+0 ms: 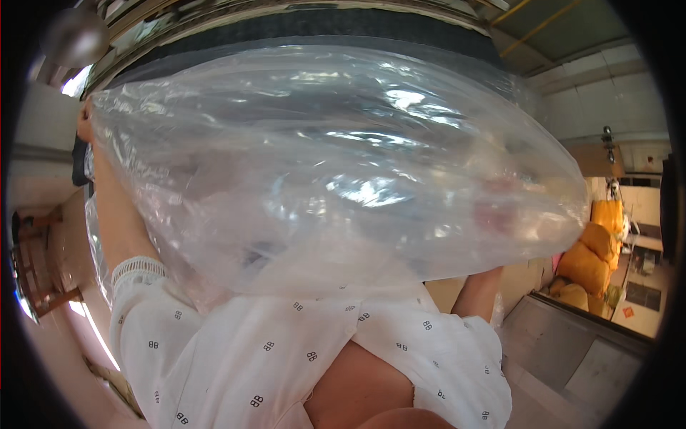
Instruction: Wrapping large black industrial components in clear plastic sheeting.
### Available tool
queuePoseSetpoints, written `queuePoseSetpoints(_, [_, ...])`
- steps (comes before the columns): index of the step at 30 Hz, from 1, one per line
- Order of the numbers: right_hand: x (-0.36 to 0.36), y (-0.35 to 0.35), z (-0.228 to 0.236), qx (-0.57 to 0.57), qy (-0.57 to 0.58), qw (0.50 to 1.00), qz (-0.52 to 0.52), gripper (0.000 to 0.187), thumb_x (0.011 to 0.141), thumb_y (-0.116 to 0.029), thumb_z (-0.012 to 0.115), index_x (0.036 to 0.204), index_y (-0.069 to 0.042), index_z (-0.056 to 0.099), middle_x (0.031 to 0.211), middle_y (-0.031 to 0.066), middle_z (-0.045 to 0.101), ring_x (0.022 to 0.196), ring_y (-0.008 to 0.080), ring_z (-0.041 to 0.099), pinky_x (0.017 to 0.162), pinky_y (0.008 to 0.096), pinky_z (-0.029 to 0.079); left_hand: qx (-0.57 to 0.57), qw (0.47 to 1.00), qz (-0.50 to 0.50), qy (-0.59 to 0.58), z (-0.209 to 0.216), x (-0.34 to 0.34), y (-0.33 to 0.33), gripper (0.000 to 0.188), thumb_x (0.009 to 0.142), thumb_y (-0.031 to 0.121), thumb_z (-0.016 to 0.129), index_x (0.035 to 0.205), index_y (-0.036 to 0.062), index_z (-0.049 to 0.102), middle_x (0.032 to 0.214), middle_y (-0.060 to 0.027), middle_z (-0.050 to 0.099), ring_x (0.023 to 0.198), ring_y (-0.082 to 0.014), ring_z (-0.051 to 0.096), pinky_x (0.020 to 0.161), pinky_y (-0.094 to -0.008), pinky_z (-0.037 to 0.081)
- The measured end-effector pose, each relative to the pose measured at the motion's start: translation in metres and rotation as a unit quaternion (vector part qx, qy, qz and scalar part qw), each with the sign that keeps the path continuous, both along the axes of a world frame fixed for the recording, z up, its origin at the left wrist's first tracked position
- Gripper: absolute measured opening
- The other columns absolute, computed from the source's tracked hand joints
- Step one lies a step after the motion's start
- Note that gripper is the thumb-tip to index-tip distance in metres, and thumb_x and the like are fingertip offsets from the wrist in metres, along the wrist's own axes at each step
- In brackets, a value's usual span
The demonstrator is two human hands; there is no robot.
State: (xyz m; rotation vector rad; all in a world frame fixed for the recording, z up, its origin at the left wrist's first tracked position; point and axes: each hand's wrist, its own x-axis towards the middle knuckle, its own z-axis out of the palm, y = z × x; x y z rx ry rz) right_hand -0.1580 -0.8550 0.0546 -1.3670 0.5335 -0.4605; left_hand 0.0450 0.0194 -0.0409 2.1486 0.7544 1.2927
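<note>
A large clear plastic bag [307, 164] billows out wide in front of my chest, with bright glints on its creased film. At the far left, my left hand [85, 123] is closed on the gathered edge of the bag, the arm stretched out. My right forearm [477, 292] passes up beneath the bag's lower right side. My right hand [498, 207] shows only as a reddish blur through the film. Its fingers cannot be made out, nor whether it is inside the bag or behind it.
Behind the bag lies a dark surface [343, 27] along a machine or bench frame. Several orange-yellow sacks [592, 257] are piled beyond a doorway at right. A grey metal panel [550, 339] stands at lower right, and a brown wooden stool-like frame [39, 264] at left.
</note>
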Motion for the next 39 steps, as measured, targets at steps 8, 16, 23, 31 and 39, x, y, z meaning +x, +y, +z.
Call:
queuePoseSetpoints(8, [0.005,-0.237,0.121,-0.594,-0.058,0.734,-0.322,0.029,0.089,-0.025,0.043,0.1,-0.003,0.059,0.082,0.0126,0.064,0.07,0.0231,0.06,0.062,0.0329,0.046,0.111,0.983,-0.015,0.146,0.033,-0.003,-0.066,0.043,0.075,0.051,0.063,0.086,0.0095,0.07,0.08,-0.0057,0.066,0.075,-0.0196,0.061,0.069,-0.0314,0.045])
queuePoseSetpoints(16, [0.122,-0.092,0.094,-0.729,-0.337,0.593,-0.046,0.034,0.088,-0.019,0.044,0.12,-0.015,0.053,0.124,0.0063,0.05,0.116,0.0237,0.045,0.096,0.0382,0.034,0.067,0.995,0.062,0.046,0.055,-0.044,-0.109,0.042,0.077,0.045,0.061,0.089,0.0056,0.068,0.086,-0.0106,0.066,0.08,-0.0239,0.06,0.074,-0.0331,0.044])
queuePoseSetpoints(23, [0.153,-0.105,-0.036,-0.712,-0.02,0.697,0.088,0.039,0.09,-0.033,0.045,0.119,-0.008,0.053,0.128,0.0068,0.048,0.117,0.0242,0.043,0.093,0.0412,0.035,0.13,0.98,0.058,0.136,0.058,-0.079,-0.083,0.046,0.079,0.047,0.058,0.087,0.0022,0.065,0.083,-0.014,0.063,0.078,-0.0288,0.058,0.073,-0.0377,0.043])
queuePoseSetpoints(31, [0.209,-0.062,-0.003,-0.782,-0.047,0.615,-0.091,0.049,0.071,-0.045,0.067,0.1,-0.007,0.058,0.097,0.0053,0.05,0.093,0.0254,0.047,0.078,0.0356,0.036,0.068,0.98,-0.029,0.182,0.059,-0.079,-0.092,0.037,0.082,0.042,0.057,0.083,0.0061,0.064,0.082,-0.0104,0.064,0.075,-0.0236,0.058,0.071,-0.0336,0.044])
queuePoseSetpoints(39, [0.233,-0.049,0.019,-0.602,-0.081,0.762,0.225,0.025,0.08,-0.031,0.063,0.09,-0.009,0.061,0.081,-0.0017,0.056,0.083,0.0125,0.052,0.076,0.027,0.04,0.097,0.972,-0.028,0.213,0.051,-0.081,-0.071,0.038,0.083,0.04,0.057,0.087,0.0036,0.064,0.079,-0.009,0.062,0.071,-0.0223,0.054,0.07,-0.0327,0.042])
